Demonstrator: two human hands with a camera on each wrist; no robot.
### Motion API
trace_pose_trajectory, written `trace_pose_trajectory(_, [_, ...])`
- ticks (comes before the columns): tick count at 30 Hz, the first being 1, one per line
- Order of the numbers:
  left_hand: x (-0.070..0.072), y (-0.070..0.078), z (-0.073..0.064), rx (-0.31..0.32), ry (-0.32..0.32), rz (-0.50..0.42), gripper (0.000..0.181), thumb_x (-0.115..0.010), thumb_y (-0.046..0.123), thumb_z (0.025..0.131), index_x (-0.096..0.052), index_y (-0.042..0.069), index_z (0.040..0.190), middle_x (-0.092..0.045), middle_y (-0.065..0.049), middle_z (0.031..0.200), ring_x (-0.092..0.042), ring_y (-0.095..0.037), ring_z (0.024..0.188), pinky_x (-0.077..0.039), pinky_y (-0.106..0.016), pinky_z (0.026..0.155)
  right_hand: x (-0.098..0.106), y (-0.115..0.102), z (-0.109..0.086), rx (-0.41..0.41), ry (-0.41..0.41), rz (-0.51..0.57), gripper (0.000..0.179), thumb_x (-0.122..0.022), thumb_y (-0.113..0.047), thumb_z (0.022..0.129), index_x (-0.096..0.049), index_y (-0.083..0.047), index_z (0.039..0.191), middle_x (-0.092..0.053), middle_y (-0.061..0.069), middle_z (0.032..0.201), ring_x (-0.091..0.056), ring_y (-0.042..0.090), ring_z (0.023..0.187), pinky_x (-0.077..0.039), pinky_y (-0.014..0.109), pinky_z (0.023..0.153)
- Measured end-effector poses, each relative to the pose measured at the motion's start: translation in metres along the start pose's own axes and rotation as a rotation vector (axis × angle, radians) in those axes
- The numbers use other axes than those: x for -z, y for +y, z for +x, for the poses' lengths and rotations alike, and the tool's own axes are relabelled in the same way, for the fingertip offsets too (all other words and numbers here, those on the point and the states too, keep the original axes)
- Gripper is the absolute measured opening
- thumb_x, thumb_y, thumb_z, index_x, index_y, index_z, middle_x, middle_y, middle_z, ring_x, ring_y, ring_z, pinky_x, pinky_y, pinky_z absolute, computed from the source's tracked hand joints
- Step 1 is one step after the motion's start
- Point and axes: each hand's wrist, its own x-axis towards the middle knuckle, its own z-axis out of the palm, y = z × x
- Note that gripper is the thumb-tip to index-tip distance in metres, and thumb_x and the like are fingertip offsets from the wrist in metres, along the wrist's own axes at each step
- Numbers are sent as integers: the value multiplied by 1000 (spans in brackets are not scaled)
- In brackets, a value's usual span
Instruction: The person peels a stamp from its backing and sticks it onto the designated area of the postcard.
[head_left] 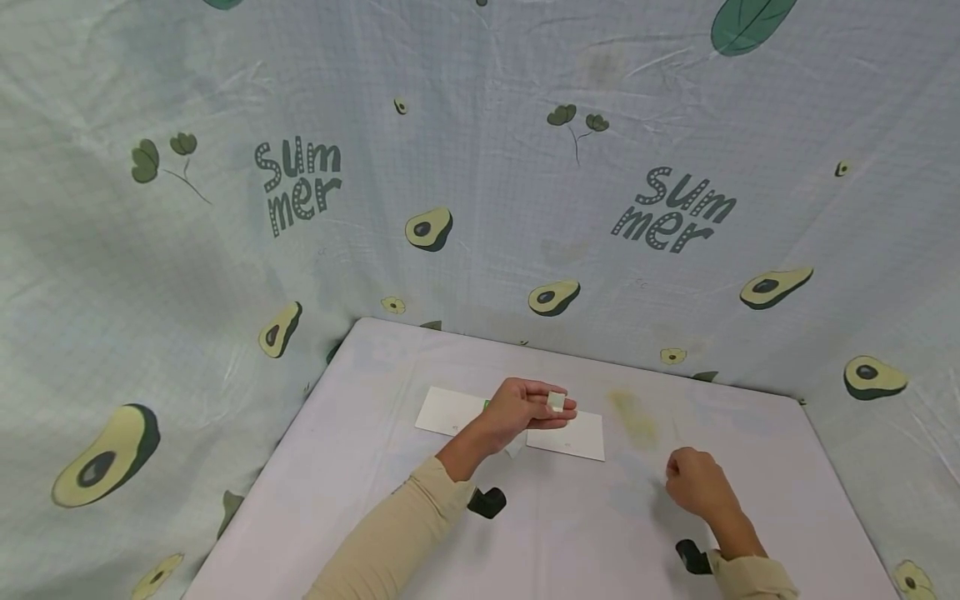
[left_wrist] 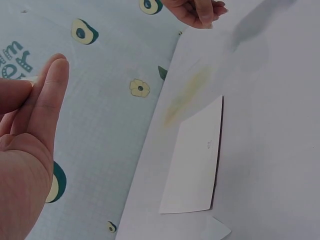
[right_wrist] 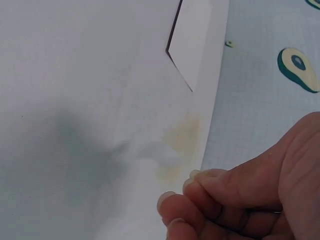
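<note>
My left hand (head_left: 510, 414) is above the table, pinching a small pale square piece (head_left: 556, 401) between thumb and fingers. In the left wrist view, the thumb covers most of that piece. Below the hand lie two flat white cards (head_left: 579, 437), one partly behind the hand and wrist. A small white scrap (left_wrist: 220, 229) lies near the right card's end. Off to the right, my right hand (head_left: 699, 483) hovers over the table with fingers curled and thumb against them. Nothing plainly shows in its grasp; a whitish blur lies past its fingertips in the right wrist view.
A white-covered table (head_left: 600, 533) meets hanging cloth (head_left: 480, 183) printed with avocados at its back and sides. A yellowish stain (head_left: 633, 417) marks the cover right of the cards. A bit of green (head_left: 486, 404) shows at the left card beside the left hand.
</note>
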Motion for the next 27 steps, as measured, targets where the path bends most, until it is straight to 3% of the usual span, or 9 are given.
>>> trace_pose_trajectory(5, [-1,-2,1,4,-4,4,43,-54,-13,98,-57,-9,142,-65,-32,136,-73,-32,120,-61,-35,96,6,0,-1,-18,-46,0,16,-55,6,86,-64,-2,76,-53,3,66,-45,17,62,-36,30,57])
trace_pose_trajectory(11, [-4,-1,0,18,-19,13,45,-53,-13,99,-57,-7,143,-65,-30,137,-72,-32,121,-60,-37,97,14,-16,-1,19,-23,71,11,-63,-4,96,-72,2,96,-67,5,80,-53,18,69,-45,32,60])
trace_pose_trajectory(16, [-8,-1,-1,36,-36,26,47,-54,-12,100,-56,-5,145,-66,-28,137,-71,-35,122,-60,-40,98,19,-48,-4,62,58,208,15,-65,-13,101,-73,-1,107,-72,6,91,-58,18,79,-51,30,67])
trace_pose_trajectory(23, [-15,-5,2,40,-41,43,46,-54,-13,99,-58,-3,144,-71,-27,130,-73,-35,118,-62,-37,94,15,-91,-1,170,237,349,16,-68,-13,101,-72,-5,114,-73,8,100,-64,19,90,-54,21,74])
trace_pose_trajectory(27, [-19,-9,3,36,-42,56,46,-56,-12,99,-58,-4,144,-79,-15,102,-74,-36,117,-63,-36,92,8,-107,4,254,332,403,13,-70,-12,100,-73,-7,112,-71,6,100,-61,15,90,-53,19,75])
